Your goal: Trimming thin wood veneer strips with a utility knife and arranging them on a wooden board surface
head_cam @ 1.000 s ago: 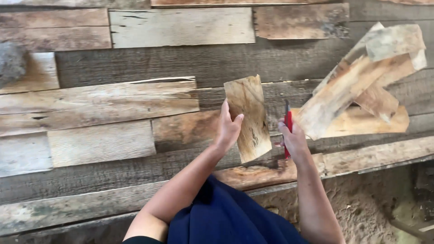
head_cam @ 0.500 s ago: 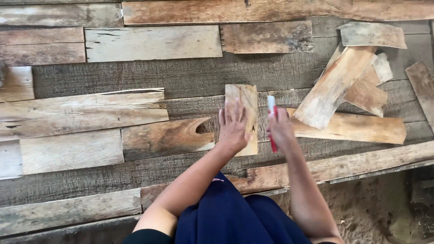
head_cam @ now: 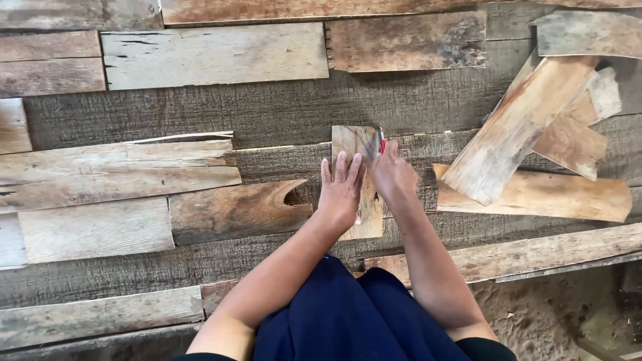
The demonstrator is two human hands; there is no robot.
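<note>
A small pale wood offcut point(head_cam: 358, 180) lies flat beside a probably red pencil point(head_cam: 382, 140).

Rough plank floor point(head_cam: 200, 113) is carrying loose boards: a small board point(head_cam: 358, 180) lying under the left grip point(head_cam: 341, 190), offcuts point(head_cam: 528, 147) piling up right of the right grip point(head_cam: 393, 175).

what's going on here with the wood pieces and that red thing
A person crouches over a floor of rough planks. The left hand lies flat, fingers spread, on a small upright piece of board, pressing it down. The right hand grips a red pen-like tool with its tip at the board's right edge. A loose pile of wood offcuts lies to the right, apart from both hands.
</note>
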